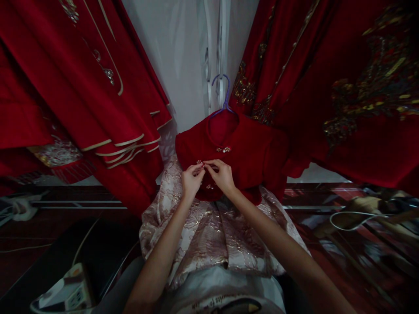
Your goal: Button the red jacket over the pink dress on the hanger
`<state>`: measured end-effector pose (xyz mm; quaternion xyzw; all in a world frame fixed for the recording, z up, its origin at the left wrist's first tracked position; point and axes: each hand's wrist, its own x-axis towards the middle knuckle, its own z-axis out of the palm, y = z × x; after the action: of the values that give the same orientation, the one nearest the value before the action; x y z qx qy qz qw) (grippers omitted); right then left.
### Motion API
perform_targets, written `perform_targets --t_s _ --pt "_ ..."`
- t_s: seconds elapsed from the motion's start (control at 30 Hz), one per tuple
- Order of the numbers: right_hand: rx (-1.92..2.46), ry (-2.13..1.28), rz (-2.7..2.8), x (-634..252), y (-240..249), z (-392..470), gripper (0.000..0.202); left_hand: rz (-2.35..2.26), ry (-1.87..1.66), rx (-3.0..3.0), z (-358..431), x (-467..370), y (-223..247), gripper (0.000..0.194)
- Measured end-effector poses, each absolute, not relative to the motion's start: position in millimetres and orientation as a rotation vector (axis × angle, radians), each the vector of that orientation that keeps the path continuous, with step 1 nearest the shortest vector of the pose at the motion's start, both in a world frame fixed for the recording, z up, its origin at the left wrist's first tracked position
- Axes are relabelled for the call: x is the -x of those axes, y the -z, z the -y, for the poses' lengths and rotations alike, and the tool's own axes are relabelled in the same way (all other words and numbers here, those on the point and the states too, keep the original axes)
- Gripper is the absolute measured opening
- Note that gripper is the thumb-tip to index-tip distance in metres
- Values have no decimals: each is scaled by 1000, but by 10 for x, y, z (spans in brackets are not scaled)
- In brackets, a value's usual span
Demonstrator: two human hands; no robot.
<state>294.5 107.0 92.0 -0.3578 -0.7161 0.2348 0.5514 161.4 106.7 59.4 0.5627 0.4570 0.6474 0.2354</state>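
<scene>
A short red jacket [248, 139] hangs on a purple hanger [225, 104] in front of me. Its front carries jewelled clasps, one jewelled clasp [223, 149] below the neckline and another [210, 187] lower down. My left hand [192, 179] and my right hand [221, 175] meet at the jacket's front, fingertips pinched together on a small jewelled clasp [199, 162] between those two. The fingers partly hide this clasp. Below the jacket, a pale metallic brocade skirt [203, 235] spreads over my lap, beneath my forearms.
Red garments with pale edging [98, 100] hang at left, and red beaded garments [310, 87] at right. A white cabinet door [183, 43] stands behind. An iron [65, 290] rests on a dark surface [108, 235] at lower left, its cord trailing upward. A metal rail [81, 205] runs near the floor.
</scene>
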Motion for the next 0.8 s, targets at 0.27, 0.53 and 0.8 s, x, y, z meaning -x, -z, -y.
perform_targets --t_s 0.27,0.53,0.8 --pt "838 -760 1623 -2980 -886 -1048 21 -1184 -1759 -1443 -1068 -1603 -615 19" --pt "996 -757 1709 -3371 -655 -783 12 -1454 -1631 -1335 -548 -2087 -62 23" --pt "1173 -462 1877 -3324 -431 -819 26 -1480 -1401 -1543 -461 -2079 145 46"
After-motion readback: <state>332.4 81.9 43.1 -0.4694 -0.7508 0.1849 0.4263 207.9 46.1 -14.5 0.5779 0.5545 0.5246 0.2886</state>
